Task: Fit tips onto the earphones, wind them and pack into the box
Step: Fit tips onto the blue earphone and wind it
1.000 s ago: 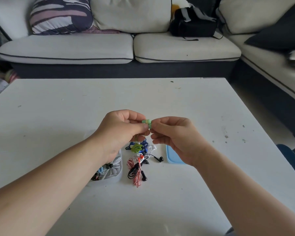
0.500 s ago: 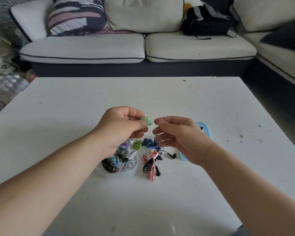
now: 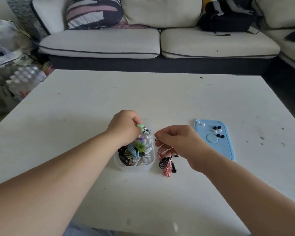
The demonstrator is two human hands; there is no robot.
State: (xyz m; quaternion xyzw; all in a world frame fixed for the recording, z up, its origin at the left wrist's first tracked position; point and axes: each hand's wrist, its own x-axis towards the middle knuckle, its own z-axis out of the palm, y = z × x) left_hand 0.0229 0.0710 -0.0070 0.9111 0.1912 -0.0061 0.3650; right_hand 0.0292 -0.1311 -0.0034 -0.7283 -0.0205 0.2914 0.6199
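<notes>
– Checking hands first: what's the left hand (image 3: 124,127) got?
– Fingers curled, thumb & forefinger pinching a small mint-green earbud (image 3: 140,125). It hovers over the far edge of the clear plastic box (image 3: 134,166). A thin cable seems to drop from the bud toward the box, but it's blurry.
– And the box itself?
– On the white bench (image 3: 75,116), near-centre, between the two forearms. Packed w/ wound earphones (image 3: 131,149): black, blue, green & white bundles, up to about the rim.
– Right hand (image 3: 175,142)?
– Just right of the box, apart from the left hand. Fingers loosely curled, back of the hand up. A pink cable crosses by the fingertips. Can't tell if it's gripped or only lying behind them.
– What's under it?
– A loose pile of pink-cabled and black earphones (image 3: 167,166) on the bench, just right of the box, partly hidden by that hand.
– Tips?
– White and black ear tips (image 3: 215,128) sit on a light-blue flat plastic lid (image 3: 225,150), lying flat on the bench right of the right hand. Some whites at its far-left corner, the blacks in the far half, nearer the middle.
– Anything else?
– A black-and-white patterned piece (image 3: 146,131) just below the bud, too blurred to ID. Far side: cream sofa (image 3: 100,43) w/ a striped cushion (image 3: 94,12) & a black bag (image 3: 226,17).
</notes>
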